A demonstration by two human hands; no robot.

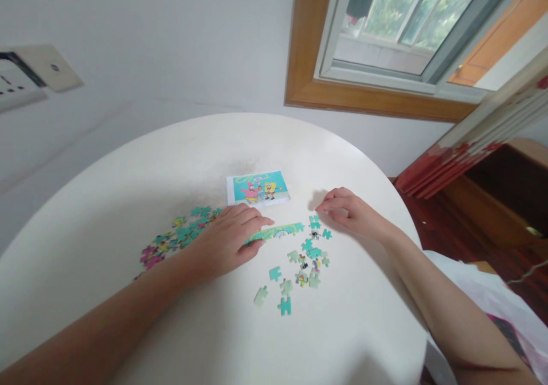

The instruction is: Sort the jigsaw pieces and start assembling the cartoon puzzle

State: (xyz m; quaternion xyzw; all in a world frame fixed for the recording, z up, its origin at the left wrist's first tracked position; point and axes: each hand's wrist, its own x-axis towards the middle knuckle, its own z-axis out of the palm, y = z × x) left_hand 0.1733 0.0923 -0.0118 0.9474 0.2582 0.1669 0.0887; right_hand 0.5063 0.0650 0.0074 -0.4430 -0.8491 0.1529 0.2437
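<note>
A round white table (pixel 128 168) carries a jigsaw puzzle. My left hand (pixel 229 239) lies on the table with its fingers together, pinching the left end of a joined strip of pieces (pixel 280 231). My right hand (pixel 349 211) hovers just right of that strip, fingers curled with the tips together, above a loose teal piece (pixel 314 221); I cannot make out anything in them. Several loose pieces (pixel 299 265) lie in front of the strip. A heap of pieces (pixel 180 236) sits left of my left hand. The puzzle box (pixel 257 188) lies behind the strip.
A white wall runs behind the table, with a wall socket (pixel 25 77) at the left. A wood-framed window (pixel 385 43) is at the upper right. Wooden furniture (pixel 492 197) and red floor lie right of the table's edge.
</note>
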